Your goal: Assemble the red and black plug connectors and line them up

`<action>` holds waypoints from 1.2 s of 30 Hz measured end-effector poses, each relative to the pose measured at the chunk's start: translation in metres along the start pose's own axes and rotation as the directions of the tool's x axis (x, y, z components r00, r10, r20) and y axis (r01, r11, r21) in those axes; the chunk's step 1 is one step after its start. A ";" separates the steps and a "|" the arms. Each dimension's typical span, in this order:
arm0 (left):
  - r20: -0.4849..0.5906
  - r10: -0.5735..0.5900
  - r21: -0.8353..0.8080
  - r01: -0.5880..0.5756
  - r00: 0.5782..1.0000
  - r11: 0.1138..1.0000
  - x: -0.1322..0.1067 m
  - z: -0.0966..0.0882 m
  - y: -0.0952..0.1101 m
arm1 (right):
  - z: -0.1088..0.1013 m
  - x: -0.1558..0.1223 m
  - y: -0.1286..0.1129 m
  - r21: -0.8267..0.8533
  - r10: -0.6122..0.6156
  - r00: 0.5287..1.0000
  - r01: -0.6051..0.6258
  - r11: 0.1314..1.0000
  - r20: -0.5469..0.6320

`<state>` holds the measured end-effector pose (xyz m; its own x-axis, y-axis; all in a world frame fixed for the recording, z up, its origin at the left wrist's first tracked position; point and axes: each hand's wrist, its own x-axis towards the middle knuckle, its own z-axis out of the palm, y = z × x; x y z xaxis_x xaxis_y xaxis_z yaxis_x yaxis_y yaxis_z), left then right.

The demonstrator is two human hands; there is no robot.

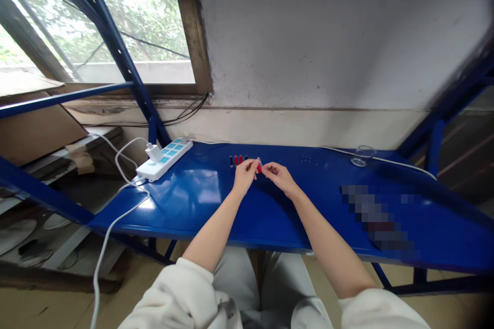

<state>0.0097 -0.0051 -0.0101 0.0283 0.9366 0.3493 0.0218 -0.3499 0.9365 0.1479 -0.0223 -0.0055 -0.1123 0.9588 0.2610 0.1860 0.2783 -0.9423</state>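
My left hand (pixel 244 175) pinches a small red cylinder (pixel 259 168) with a pale, clear-looking end, held just above the blue table (pixel 216 216). Close on its right, my right hand (pixel 281 176) has thumb and fingers closed in a pinch, the tips at the cylinder's side; whatever lies between them is too small to make out. Beyond my left hand stands a short row of similar small pieces, among them a black cylinder (pixel 231 161) and a red cylinder (pixel 241 159). Several tiny clear parts (pixel 305 158) lie farther right on the tabletop.
A white power strip (pixel 165 159) with a plugged-in adapter and cable sits at the table's left. Toward the back right is a clear glass cup (pixel 359 160), near a white cable (pixel 405 165). A blurred-out dark object (pixel 376 218) lies at right. Blue frame posts flank the table.
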 end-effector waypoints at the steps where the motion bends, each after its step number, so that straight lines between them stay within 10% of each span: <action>1: 0.003 0.002 0.017 -0.002 1.000 1.000 0.000 0.000 0.000 | 0.000 0.000 0.000 0.001 -0.004 1.000 0.004 1.000 0.002; 27: 0.107 -0.093 0.036 0.090 0.990 0.995 -0.002 0.000 0.000 | -0.003 0.000 0.008 -0.319 -0.085 0.996 0.089 0.944 0.026; 36: 0.152 0.183 0.480 -0.235 0.971 0.845 -0.009 0.001 0.000 | -0.032 0.028 0.029 -0.377 -0.059 0.955 -0.058 0.924 -0.292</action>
<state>0.0101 -0.0137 -0.0134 0.1834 0.8427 0.5061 0.4917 -0.5245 0.6951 0.1815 0.0145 -0.0191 0.1665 0.9157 0.3657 0.5469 0.2228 -0.8070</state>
